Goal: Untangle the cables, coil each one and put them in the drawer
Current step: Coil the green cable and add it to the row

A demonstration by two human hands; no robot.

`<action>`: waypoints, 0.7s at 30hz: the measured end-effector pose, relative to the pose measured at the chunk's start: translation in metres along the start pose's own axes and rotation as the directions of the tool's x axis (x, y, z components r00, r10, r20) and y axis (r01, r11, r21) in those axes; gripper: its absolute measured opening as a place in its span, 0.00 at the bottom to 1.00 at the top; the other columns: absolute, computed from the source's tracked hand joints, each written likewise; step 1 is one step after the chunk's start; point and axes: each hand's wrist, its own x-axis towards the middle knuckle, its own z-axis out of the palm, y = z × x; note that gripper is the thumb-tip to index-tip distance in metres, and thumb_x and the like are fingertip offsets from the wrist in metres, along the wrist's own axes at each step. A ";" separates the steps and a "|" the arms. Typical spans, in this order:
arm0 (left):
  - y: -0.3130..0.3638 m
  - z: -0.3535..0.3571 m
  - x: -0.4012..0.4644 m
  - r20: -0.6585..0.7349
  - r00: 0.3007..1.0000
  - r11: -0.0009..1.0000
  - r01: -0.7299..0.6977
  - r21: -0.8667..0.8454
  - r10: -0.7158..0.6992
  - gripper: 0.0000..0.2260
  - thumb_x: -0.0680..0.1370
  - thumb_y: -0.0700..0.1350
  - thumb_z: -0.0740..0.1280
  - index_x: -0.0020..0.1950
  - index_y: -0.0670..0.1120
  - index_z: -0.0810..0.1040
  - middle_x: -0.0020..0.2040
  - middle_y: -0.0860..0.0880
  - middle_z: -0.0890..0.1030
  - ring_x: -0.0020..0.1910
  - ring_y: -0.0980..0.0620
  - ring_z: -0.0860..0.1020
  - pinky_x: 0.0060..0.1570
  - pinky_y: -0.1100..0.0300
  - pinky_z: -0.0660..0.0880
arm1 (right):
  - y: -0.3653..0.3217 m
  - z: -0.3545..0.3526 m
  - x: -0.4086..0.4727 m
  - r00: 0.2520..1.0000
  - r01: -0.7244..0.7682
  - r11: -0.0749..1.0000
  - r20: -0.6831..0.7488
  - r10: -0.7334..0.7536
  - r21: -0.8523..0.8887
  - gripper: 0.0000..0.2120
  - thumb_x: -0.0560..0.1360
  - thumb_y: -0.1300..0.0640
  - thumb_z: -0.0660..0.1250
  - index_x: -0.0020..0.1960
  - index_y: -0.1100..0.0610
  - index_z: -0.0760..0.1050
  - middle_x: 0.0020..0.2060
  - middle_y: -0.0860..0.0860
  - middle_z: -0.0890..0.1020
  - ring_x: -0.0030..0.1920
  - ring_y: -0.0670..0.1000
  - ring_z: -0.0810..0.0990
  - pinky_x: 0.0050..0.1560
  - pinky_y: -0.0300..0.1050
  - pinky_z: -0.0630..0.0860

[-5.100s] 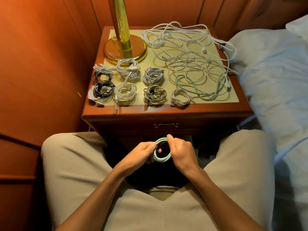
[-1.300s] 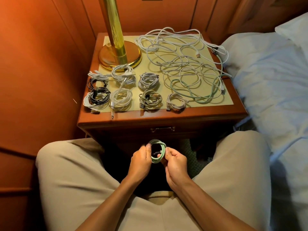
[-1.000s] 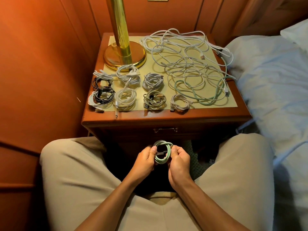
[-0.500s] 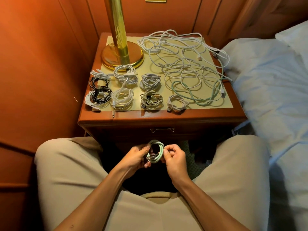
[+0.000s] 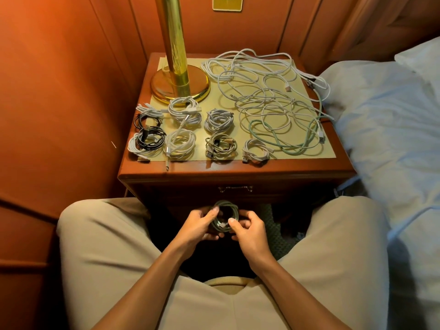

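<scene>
1. The left hand (image 5: 198, 226) grips the left side of a small green cable coil (image 5: 225, 216), with the thumb curled over the coil's rim.
2. The right hand (image 5: 247, 228) grips the right side of the same coil; its thumb presses on the lower turns, next to a plug end.
3. The green cable coil is held between both hands, above the gap between the person's knees and just below the drawer handle (image 5: 235, 188).
4. The drawer (image 5: 273, 190) in the front of the bench (image 5: 238, 172) is closed.
5. On the left half of the bench top lie the finished coils (image 5: 220, 146), in two rows: white, grey and beige ones, plus black coils (image 5: 150, 138) at the far left.
6. One white coil (image 5: 256, 150) lies at the right end of the front row, near the bench's front edge.
7. The right half of the bench top carries the tangled cables (image 5: 264, 96), mostly white loops overlapping one another.
8. A loose green cable (image 5: 283, 141) runs through the front part of that tangle, and some strands reach the bench's right edge beside the bed (image 5: 385, 120).
9. A brass lamp base (image 5: 179, 85) stands at the rear left of the bench top, touching the nearest white coil.
</scene>
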 end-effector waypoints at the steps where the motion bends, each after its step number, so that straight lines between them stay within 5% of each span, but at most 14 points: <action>1: 0.000 -0.001 0.000 -0.007 1.000 0.999 -0.012 0.037 0.013 0.13 0.82 0.50 0.63 0.55 0.41 0.80 0.46 0.41 0.85 0.42 0.46 0.84 0.41 0.58 0.80 | 0.001 -0.001 0.002 1.000 0.001 1.000 -0.010 -0.001 -0.008 0.12 0.78 0.59 0.69 0.61 0.55 0.74 0.42 0.53 0.86 0.44 0.51 0.85 0.43 0.46 0.81; 3: 0.000 -0.002 0.001 -0.021 0.998 0.995 -0.053 0.086 0.055 0.13 0.82 0.51 0.62 0.57 0.45 0.81 0.51 0.44 0.86 0.50 0.49 0.84 0.48 0.57 0.79 | 0.000 -0.004 0.006 0.998 0.025 0.999 -0.048 -0.027 -0.043 0.12 0.78 0.61 0.68 0.61 0.55 0.75 0.41 0.52 0.85 0.43 0.50 0.85 0.44 0.47 0.82; 10: 0.009 -0.010 -0.002 -0.107 0.988 0.987 -0.094 0.134 0.108 0.08 0.83 0.47 0.61 0.58 0.50 0.78 0.54 0.49 0.84 0.53 0.53 0.83 0.55 0.55 0.77 | -0.020 -0.029 0.011 0.982 0.108 0.980 -0.135 -0.131 -0.166 0.12 0.78 0.64 0.68 0.60 0.58 0.78 0.45 0.49 0.84 0.47 0.45 0.83 0.51 0.45 0.81; 16: 0.033 -0.011 -0.020 -0.045 0.932 0.845 -0.305 0.438 0.360 0.06 0.82 0.44 0.64 0.51 0.49 0.81 0.45 0.50 0.85 0.44 0.56 0.83 0.42 0.66 0.75 | -0.053 -0.056 0.006 0.915 0.318 0.887 -0.136 -0.380 -0.334 0.12 0.77 0.66 0.68 0.55 0.52 0.82 0.50 0.48 0.82 0.48 0.42 0.80 0.48 0.34 0.76; 21: 0.071 -0.004 -0.034 0.044 0.837 0.698 -0.482 0.529 0.545 0.06 0.81 0.44 0.66 0.49 0.53 0.81 0.43 0.52 0.85 0.42 0.57 0.83 0.41 0.67 0.76 | -0.099 -0.075 0.007 0.848 0.473 0.833 -0.109 -0.519 -0.288 0.12 0.75 0.67 0.71 0.53 0.52 0.82 0.45 0.44 0.84 0.45 0.41 0.83 0.45 0.30 0.77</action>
